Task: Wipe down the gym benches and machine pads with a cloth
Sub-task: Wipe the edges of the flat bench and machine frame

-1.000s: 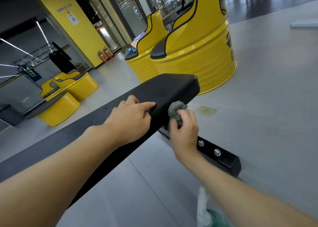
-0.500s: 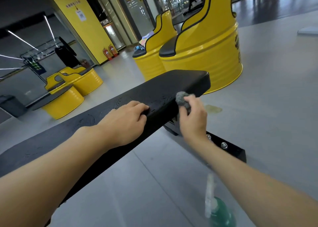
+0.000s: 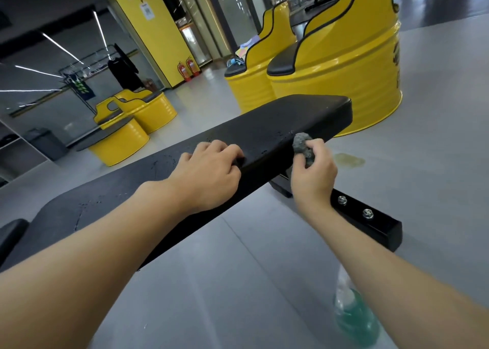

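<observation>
A long black padded bench (image 3: 291, 118) runs from lower left to upper right, with wet specks on its top. My left hand (image 3: 209, 174) rests on the pad's near edge, fingers curled over the top. A balled-up grey cloth (image 3: 303, 143) is pinched in my right hand (image 3: 313, 171) and pressed against the pad's near side edge, close to the bench's far end.
The bench's black steel foot (image 3: 370, 221) with two bolts lies on the grey floor under my right wrist. A spray bottle of green liquid (image 3: 354, 314) stands at the lower right. Yellow drum seats (image 3: 352, 65) stand right behind the bench, more (image 3: 132, 121) at left. A yellowish stain (image 3: 349, 160) marks the floor.
My right hand has lifted the cloth from below the pad's edge up onto its side and slid it toward the bench's far end. My left hand has kept its place on the pad.
</observation>
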